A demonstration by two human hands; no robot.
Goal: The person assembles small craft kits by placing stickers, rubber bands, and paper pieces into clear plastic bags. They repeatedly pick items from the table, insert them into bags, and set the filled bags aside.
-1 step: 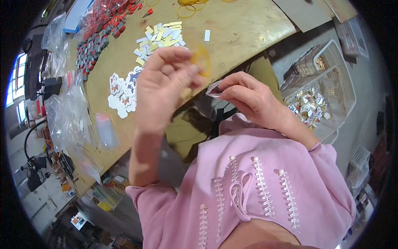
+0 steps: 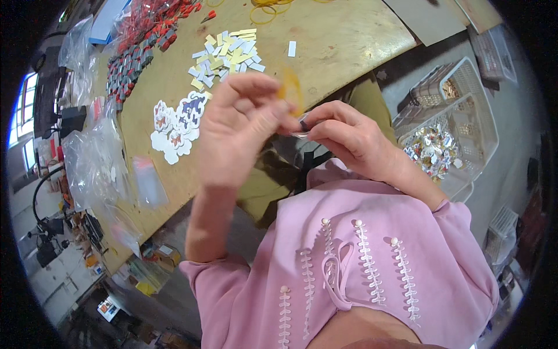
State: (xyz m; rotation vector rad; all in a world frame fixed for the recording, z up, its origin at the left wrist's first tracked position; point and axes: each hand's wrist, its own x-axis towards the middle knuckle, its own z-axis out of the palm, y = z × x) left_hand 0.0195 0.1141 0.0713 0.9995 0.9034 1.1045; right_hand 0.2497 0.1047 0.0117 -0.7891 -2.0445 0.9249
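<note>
My left hand [image 2: 244, 119], somewhat blurred, pinches a thin yellow loop [image 2: 293, 90] between thumb and fingers. Its fingertips have come up against the small clear plastic bag [image 2: 300, 134] in my right hand [image 2: 346, 131]. The bag's opening is pinched between my right thumb and forefinger; a dark bit shows at it, too small to make out. Both hands are over the table's near edge, above my lap. Beyond my left hand lies a heap of small white and yellow paper slips [image 2: 224, 55]. Cut-out printed stickers or cards [image 2: 174, 134] are stacked beside my left wrist.
Red and grey small parts [image 2: 131, 67] cover the table's far left. Clear plastic bags [image 2: 96, 168] and flat clear sleeves [image 2: 149, 181] lie along its left side. More yellow loops [image 2: 270, 9] sit at the back. Right of the table, a white plastic basket [image 2: 491, 136] holds shiny packets [image 2: 433, 148].
My left hand has moved slightly right and down with the yellow loop, its fingertips now meeting the bag. My right hand stays in nearly the same place.
</note>
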